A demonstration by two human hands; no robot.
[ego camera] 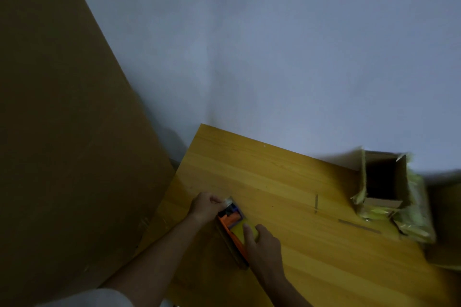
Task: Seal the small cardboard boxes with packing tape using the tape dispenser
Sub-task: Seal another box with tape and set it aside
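An orange tape dispenser [230, 219] with a yellowish tape roll [239, 230] lies on a wooden table [287, 194], resting against a flat brown cardboard piece [233, 249] beneath it. My left hand [205, 205] pinches the loose tape end [228, 200] at the dispenser's front. My right hand [263, 244] holds the dispenser by the roll, index finger stretched over it. An open cardboard box [384, 182] with torn tape on its flaps stands at the far right of the table.
A large brown board [62, 132] leans against the wall at the left, beside the table's edge. Yellowish plastic wrapping [416, 217] lies next to the open box. Two thin strips [359, 225] lie on the tabletop. A pale wall is behind.
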